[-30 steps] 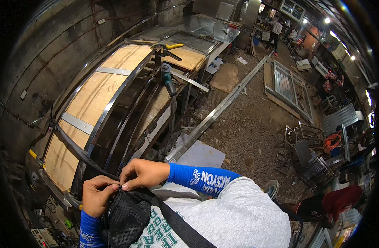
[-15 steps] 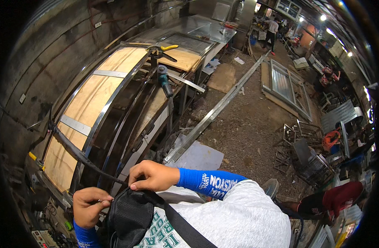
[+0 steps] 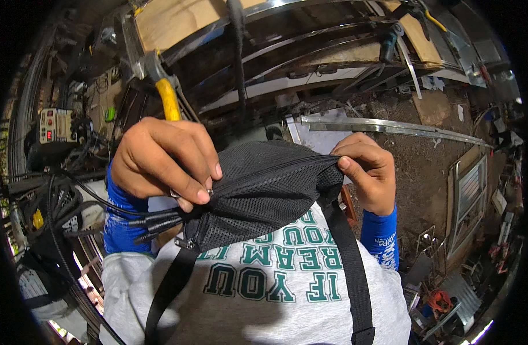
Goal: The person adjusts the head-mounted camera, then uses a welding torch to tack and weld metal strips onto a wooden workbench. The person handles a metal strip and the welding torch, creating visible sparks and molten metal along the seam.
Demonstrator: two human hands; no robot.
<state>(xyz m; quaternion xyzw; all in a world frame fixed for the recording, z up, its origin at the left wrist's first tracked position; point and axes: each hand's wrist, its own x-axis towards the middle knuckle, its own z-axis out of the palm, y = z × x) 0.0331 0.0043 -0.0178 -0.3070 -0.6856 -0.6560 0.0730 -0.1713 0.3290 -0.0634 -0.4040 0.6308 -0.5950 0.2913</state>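
A black mesh waist bag point(image 3: 264, 201) hangs across my chest on black straps point(image 3: 350, 270), over a grey shirt with green lettering. My left hand point(image 3: 163, 161) is closed in a pinch at the bag's left end, where a small shiny zipper pull shows at the fingertips. Black cables point(image 3: 157, 222) come out beside that hand. At the bag's right end, my right hand point(image 3: 370, 172) pinches the top corner between thumb and fingers. The zipper line point(image 3: 275, 172) runs between both hands; whether it is fully closed I cannot tell.
Beyond my left hand is a yellow-handled clamp point(image 3: 169, 98) by a metal frame with plywood panels point(image 3: 174, 23). A power box point(image 3: 55, 126) with a red display stands at the left. A long metal bar point(image 3: 384, 125) and a framed window panel point(image 3: 468, 201) lie on the right.
My view has swung down and left, so the bag now fills the middle. The hands now show farther apart, one at each end of the bag.
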